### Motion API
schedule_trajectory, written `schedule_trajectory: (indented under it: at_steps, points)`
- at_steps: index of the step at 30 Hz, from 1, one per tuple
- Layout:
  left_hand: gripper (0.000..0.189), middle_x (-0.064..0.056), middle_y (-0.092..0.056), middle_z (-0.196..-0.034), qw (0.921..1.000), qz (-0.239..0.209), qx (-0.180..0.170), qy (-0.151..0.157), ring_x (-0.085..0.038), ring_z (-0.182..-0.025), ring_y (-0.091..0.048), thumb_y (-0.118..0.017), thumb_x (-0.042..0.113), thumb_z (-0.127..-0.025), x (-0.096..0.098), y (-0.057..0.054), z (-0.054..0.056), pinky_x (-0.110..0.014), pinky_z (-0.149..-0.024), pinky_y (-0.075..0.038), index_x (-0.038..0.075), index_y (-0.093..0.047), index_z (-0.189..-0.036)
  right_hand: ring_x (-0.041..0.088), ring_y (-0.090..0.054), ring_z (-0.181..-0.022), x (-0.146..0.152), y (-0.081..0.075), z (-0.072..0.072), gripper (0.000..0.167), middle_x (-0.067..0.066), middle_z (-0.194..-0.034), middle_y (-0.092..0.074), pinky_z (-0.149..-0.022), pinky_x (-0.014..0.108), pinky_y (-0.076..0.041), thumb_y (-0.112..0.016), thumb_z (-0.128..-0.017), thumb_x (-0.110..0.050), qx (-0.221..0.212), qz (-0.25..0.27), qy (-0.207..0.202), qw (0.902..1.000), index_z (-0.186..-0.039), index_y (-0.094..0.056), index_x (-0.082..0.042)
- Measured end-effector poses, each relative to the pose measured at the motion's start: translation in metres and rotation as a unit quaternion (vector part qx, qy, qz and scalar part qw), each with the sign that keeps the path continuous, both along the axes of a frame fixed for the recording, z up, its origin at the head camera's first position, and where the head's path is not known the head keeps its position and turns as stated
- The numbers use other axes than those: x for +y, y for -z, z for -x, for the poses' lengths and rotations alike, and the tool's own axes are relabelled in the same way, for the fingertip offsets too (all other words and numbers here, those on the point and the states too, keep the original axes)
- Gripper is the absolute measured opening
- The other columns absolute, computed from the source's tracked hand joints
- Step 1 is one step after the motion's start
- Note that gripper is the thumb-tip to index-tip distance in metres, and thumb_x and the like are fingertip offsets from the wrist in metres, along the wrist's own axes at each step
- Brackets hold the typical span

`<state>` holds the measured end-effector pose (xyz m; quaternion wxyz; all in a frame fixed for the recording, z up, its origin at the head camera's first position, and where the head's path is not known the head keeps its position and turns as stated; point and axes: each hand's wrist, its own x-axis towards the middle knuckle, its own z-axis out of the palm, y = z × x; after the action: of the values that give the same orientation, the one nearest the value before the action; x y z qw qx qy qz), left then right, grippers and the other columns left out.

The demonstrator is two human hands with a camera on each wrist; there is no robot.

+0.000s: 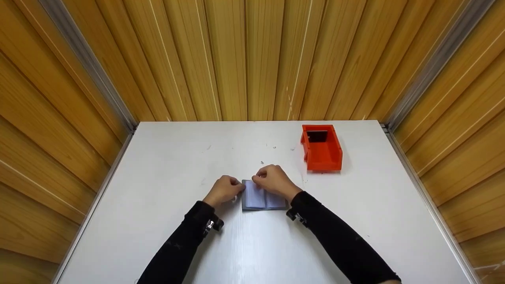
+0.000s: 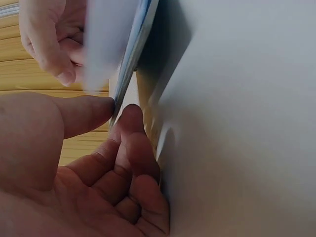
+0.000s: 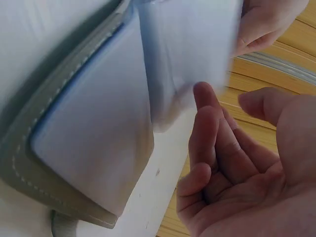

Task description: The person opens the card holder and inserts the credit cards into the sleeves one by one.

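Observation:
A small card holder (image 1: 255,199) lies spread on the white table, with a grey stitched cover (image 3: 37,190) and clear plastic sleeves (image 3: 98,118). My left hand (image 1: 224,190) pinches its left edge; in the left wrist view the thumb (image 2: 86,116) presses one side and the index finger is behind the other. My right hand (image 1: 276,182) is over the sleeves. In the right wrist view, its index fingertip (image 3: 201,91) is at the lower edge of a raised, blurred sleeve (image 3: 197,44), while the thumb stands apart from it.
An orange-red plastic bin (image 1: 322,152) stands at the back right of the table (image 1: 177,157). Wood-patterned panels (image 1: 252,59) rise behind and along both sides, with grey metal strips in the corners. Small specks dot the tabletop near the hands.

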<state>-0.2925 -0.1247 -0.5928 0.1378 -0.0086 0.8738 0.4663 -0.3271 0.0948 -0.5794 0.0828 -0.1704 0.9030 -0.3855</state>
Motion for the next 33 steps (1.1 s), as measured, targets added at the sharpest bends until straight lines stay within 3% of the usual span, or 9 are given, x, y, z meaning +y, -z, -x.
schedule_trajectory:
  at_steps: [9,12,13,17,19,20,23,28,33]
  points:
    - [0.028,0.005,-0.064,-0.065,0.9996,0.025,0.009,-0.007,-0.011,-0.058,-0.055,-0.074,0.033,-0.101,0.001,0.005,0.001,-0.024,-0.057,-0.042,0.01,-0.079,-0.086,0.007,-0.064,-0.075,0.002,0.004,-0.004,0.02,-0.002,-0.084,-0.082,-0.072,0.026,-0.05,-0.067,-0.1,-0.017,0.017,-0.001,-0.06,0.998,-0.097,-0.086,-0.01]
    - [0.027,0.004,-0.069,-0.069,0.9991,0.035,0.024,0.001,-0.011,-0.06,-0.057,-0.078,0.036,-0.098,0.002,0.007,0.001,-0.025,-0.058,-0.044,0.013,-0.078,-0.084,0.007,-0.066,-0.077,0.004,0.004,-0.005,0.02,-0.002,-0.088,-0.083,-0.073,0.026,-0.051,-0.068,-0.102,-0.019,0.019,0.005,-0.069,0.9974,-0.102,-0.085,-0.011]
    - [0.03,0.004,-0.07,-0.07,0.9983,0.037,0.044,0.009,-0.011,-0.061,-0.057,-0.079,0.041,-0.097,-0.001,0.018,0.006,-0.025,-0.059,-0.044,0.014,-0.077,-0.084,0.007,-0.067,-0.078,0.006,0.003,-0.005,0.02,-0.001,-0.089,-0.083,-0.074,0.026,-0.052,-0.068,-0.103,-0.019,0.021,0.007,-0.071,0.9972,-0.104,-0.085,-0.01]
    - [0.03,0.004,-0.07,-0.071,0.9964,0.053,0.064,0.015,-0.011,-0.062,-0.058,-0.08,0.04,-0.095,0.001,0.019,0.004,-0.025,-0.061,-0.044,0.015,-0.074,-0.08,0.009,-0.069,-0.082,0.013,-0.002,-0.004,0.02,0.001,-0.092,-0.083,-0.078,0.028,-0.055,-0.067,-0.105,-0.018,0.044,0.007,-0.075,0.9962,-0.107,-0.084,-0.007]
    - [0.03,0.003,-0.07,-0.072,0.9961,0.061,0.063,0.013,-0.012,-0.064,-0.058,-0.08,0.04,-0.095,0.002,0.019,0.005,-0.026,-0.062,-0.044,0.015,-0.074,-0.081,0.01,-0.069,-0.083,0.018,-0.006,-0.002,0.02,0.002,-0.093,-0.083,-0.079,0.03,-0.056,-0.067,-0.105,-0.017,0.059,-0.002,-0.075,0.9954,-0.108,-0.083,-0.005]
    - [0.027,0.002,-0.071,-0.073,0.9967,0.064,0.049,0.007,-0.013,-0.064,-0.059,-0.081,0.036,-0.095,0.005,0.008,0.0,-0.026,-0.062,-0.045,0.013,-0.074,-0.081,0.011,-0.068,-0.083,0.021,-0.008,-0.001,0.021,0.002,-0.093,-0.083,-0.08,0.031,-0.056,-0.067,-0.105,-0.017,0.065,-0.009,-0.076,0.995,-0.108,-0.083,-0.005]
    - [0.028,0.003,-0.071,-0.072,0.997,0.065,0.041,0.003,-0.012,-0.064,-0.061,-0.081,0.039,-0.094,0.003,0.02,0.008,-0.026,-0.06,-0.046,0.017,-0.073,-0.08,0.013,-0.066,-0.082,0.031,-0.017,0.002,0.021,0.003,-0.093,-0.081,-0.079,0.033,-0.056,-0.067,-0.105,-0.017,0.086,-0.032,-0.075,0.993,-0.108,-0.083,-0.004]
    - [0.028,0.005,-0.069,-0.071,0.9969,0.066,0.043,0.003,-0.011,-0.062,-0.06,-0.081,0.038,-0.095,0.004,0.018,0.005,-0.026,-0.063,-0.047,0.017,-0.073,-0.08,0.016,-0.066,-0.082,0.055,-0.034,0.013,0.022,0.005,-0.094,-0.08,-0.079,0.034,-0.06,-0.065,-0.107,-0.019,0.083,-0.063,-0.063,0.9926,-0.109,-0.083,-0.007]
    - [0.026,0.003,-0.068,-0.073,0.997,0.061,0.046,0.003,-0.011,-0.062,-0.059,-0.08,0.033,-0.097,0.008,0.007,-0.003,-0.025,-0.063,-0.047,0.012,-0.072,-0.083,0.022,-0.069,-0.089,0.083,-0.054,0.025,0.023,0.006,-0.102,-0.082,-0.085,0.038,-0.064,-0.064,-0.109,-0.022,0.075,-0.084,-0.04,0.9928,-0.113,-0.084,-0.011]
